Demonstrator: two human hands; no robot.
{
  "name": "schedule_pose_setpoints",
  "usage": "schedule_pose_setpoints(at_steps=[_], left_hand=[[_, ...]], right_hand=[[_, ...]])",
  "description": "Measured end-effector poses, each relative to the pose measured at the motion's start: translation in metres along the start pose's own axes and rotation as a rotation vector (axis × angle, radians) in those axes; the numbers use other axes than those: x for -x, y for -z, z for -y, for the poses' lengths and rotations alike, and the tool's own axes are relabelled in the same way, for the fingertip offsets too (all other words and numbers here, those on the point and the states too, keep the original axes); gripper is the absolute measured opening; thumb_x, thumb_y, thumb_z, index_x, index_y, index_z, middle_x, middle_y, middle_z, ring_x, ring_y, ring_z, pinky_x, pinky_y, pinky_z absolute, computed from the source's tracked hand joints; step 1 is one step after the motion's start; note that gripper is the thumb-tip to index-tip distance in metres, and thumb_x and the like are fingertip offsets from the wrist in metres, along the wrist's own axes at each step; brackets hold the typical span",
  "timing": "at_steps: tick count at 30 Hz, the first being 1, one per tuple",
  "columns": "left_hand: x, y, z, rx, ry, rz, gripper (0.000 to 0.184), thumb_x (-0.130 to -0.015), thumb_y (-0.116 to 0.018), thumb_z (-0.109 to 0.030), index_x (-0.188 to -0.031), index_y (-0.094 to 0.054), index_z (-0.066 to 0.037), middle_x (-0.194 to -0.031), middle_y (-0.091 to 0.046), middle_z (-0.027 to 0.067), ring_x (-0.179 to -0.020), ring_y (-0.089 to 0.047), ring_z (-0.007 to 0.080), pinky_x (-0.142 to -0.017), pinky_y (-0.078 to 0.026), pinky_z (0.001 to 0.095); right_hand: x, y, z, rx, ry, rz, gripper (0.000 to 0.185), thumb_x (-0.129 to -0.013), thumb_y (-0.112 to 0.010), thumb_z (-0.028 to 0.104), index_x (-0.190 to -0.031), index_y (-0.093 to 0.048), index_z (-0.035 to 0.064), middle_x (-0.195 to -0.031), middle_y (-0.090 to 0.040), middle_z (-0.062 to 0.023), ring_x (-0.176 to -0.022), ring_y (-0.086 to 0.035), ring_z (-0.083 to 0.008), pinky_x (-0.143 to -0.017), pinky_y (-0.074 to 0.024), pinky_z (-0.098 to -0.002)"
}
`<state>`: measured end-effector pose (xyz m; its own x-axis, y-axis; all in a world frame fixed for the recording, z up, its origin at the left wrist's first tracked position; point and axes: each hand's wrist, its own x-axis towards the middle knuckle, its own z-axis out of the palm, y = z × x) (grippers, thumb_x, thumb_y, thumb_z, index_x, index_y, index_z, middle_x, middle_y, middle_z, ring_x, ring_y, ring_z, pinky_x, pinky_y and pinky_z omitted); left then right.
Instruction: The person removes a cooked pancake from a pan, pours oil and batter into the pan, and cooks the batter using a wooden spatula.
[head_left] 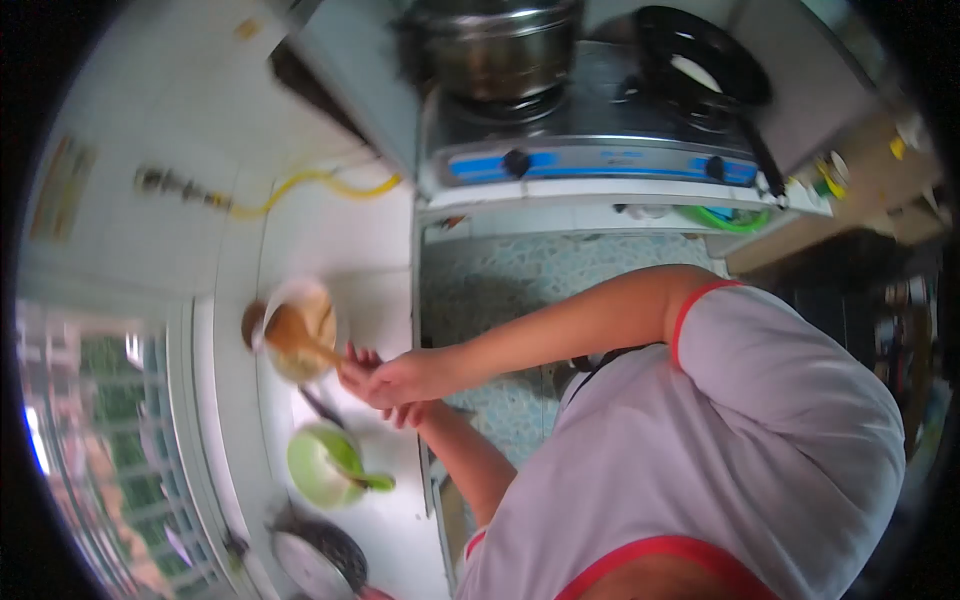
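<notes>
Clearly, my two hands meet at the spatula over the bowl

My right hand (395, 380) lies across my left hand (408, 413), with the two overlapping above the counter (385, 300), near its edge on my side. A wooden spatula (290, 328) runs up to my fingers by the end of its handle. Because one hand covers much of the other, I cannot tell which of them grips it, nor how far either is closed. The spatula's broad end lies over the white bowl (329, 292), toward the counter's window-side edge, and something pale yellow shows inside.

Against the bowl's window side is a small brown round thing (252, 325), too blurred for me to name. Just beside the bowl, a dark, narrow thing (320, 405) lies between it and a green bowl (308, 472). A green spoon (375, 482) leans out of that one, its handle over the rim toward my edge. Farther along the window-side edge sits a blurred metal pan (305, 565).

At the counter's opposite end, past the corner, is the gas stove (600, 165). A metal pot (500, 60) stands on the burner nearer that corner; a black frying pan (690, 50) sits on the other, its handle reaching past the stove's front edge. A yellow hose (290, 188) runs along the wall toward the stove.
</notes>
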<state>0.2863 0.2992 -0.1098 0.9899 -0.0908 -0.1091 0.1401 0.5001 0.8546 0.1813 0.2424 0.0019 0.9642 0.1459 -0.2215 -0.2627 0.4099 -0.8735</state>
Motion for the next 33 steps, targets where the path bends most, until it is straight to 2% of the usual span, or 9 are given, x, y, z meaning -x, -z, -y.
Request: schedule_pose_setpoints(at_steps=[5, 10, 14, 18, 24, 26, 28, 31, 33], left_hand=[[0.100, -0.074, -0.003, -0.170, 0.002, 0.274, 0.014, -0.087, -0.043, -0.015, -0.089, -0.049, -0.004, -0.079, -0.055, 0.0061, -0.053, -0.037, 0.0051, -0.045, -0.029, 0.0173], [0.170, -0.136, 0.013, -0.348, -0.050, 0.807, 0.010, -0.088, -0.045, -0.013, -0.088, -0.048, -0.003, -0.076, -0.052, 0.0014, -0.056, -0.037, 0.0025, -0.048, -0.028, 0.0148], [0.202, -0.228, 0.016, -0.519, -0.252, 1.044, 0.018, -0.079, -0.060, -0.008, -0.093, -0.053, 0.000, -0.073, -0.051, -0.0014, -0.059, -0.042, 0.0026, -0.053, -0.033, 0.0147], [0.233, -0.329, 0.021, -0.633, -0.285, 1.309, 0.036, -0.072, -0.066, -0.006, -0.107, -0.056, -0.003, -0.077, -0.058, 0.0020, -0.067, -0.050, 0.0042, -0.059, -0.040, 0.0172], [0.283, -0.466, 0.065, -0.992, -0.995, 1.554, 0.026, -0.069, -0.066, -0.013, -0.094, -0.063, -0.005, -0.080, -0.063, 0.0148, -0.068, -0.061, 0.0216, -0.062, -0.046, 0.0290], [0.297, -0.499, 0.088, -1.091, -0.961, 1.605, 0.027, -0.069, -0.065, -0.017, -0.092, -0.063, -0.006, -0.077, -0.063, 0.0149, -0.068, -0.060, 0.0231, -0.063, -0.046, 0.0287], [0.309, -0.526, 0.115, -1.127, -0.653, 1.650, 0.029, -0.067, -0.065, -0.022, -0.092, -0.064, -0.006, -0.076, -0.063, 0.0149, -0.070, -0.060, 0.0255, -0.065, -0.046, 0.0296], [0.310, -0.561, 0.173, -1.141, -0.897, 1.712, 0.030, -0.069, -0.067, -0.027, -0.092, -0.066, -0.008, -0.072, -0.063, 0.0066, -0.061, -0.057, 0.0153, -0.059, -0.044, 0.0269], [0.312, -0.573, 0.196, -1.220, -0.798, 1.726, 0.031, -0.069, -0.068, -0.028, -0.092, -0.066, -0.007, -0.074, -0.063, 0.0064, -0.063, -0.057, 0.0149, -0.060, -0.044, 0.0271]], right_hand=[[0.155, 0.099, -0.032, 0.069, 0.121, -0.387, 0.019, -0.084, -0.056, 0.022, -0.087, -0.057, 0.0031, -0.074, -0.056, -0.0023, -0.064, -0.053, -0.0077, -0.052, -0.0414, -0.0197], [0.325, 0.156, -0.093, -0.110, 0.066, -1.026, 0.018, -0.084, -0.055, 0.021, -0.095, -0.058, 0.0065, -0.081, -0.059, -0.0032, -0.071, -0.055, -0.0080, -0.056, -0.0423, -0.0195], [0.417, 0.171, -0.114, -0.279, 0.201, -1.388, 0.017, -0.088, -0.046, 0.015, -0.097, -0.057, 0.0065, -0.081, -0.060, -0.0025, -0.070, -0.055, -0.0082, -0.060, -0.0422, -0.0207], [0.470, 0.183, -0.123, -0.411, 0.359, -1.544, 0.018, -0.088, -0.045, 0.017, -0.098, -0.057, 0.0071, -0.081, -0.059, -0.0014, -0.070, -0.054, -0.0074, -0.062, -0.0416, -0.0208], [0.520, 0.194, -0.130, -0.462, 0.447, -1.600, 0.019, -0.087, -0.048, 0.020, -0.099, -0.058, 0.0087, -0.082, -0.059, 0.0003, -0.070, -0.053, -0.0059, -0.061, -0.0402, -0.0195], [0.536, 0.200, -0.132, -0.466, 0.452, -1.622, 0.020, -0.087, -0.049, 0.022, -0.099, -0.058, 0.0088, -0.081, -0.059, 0.0008, -0.070, -0.052, -0.0056, -0.061, -0.0396, -0.0189], [0.549, 0.207, -0.134, -0.439, 0.444, -1.614, 0.020, -0.087, -0.050, 0.023, -0.099, -0.058, 0.0091, -0.082, -0.058, 0.0010, -0.070, -0.052, -0.0050, -0.061, -0.0393, -0.0182], [0.559, 0.213, -0.136, -0.425, 0.427, -1.626, 0.021, -0.087, -0.049, 0.023, -0.101, -0.057, 0.0091, -0.083, -0.058, 0.0008, -0.071, -0.051, -0.0047, -0.061, -0.0391, -0.0180], [0.562, 0.214, -0.136, -0.450, 0.427, -1.652, 0.021, -0.087, -0.049, 0.023, -0.101, -0.056, 0.0088, -0.083, -0.058, 0.0008, -0.071, -0.051, -0.0048, -0.062, -0.0391, -0.0180]])
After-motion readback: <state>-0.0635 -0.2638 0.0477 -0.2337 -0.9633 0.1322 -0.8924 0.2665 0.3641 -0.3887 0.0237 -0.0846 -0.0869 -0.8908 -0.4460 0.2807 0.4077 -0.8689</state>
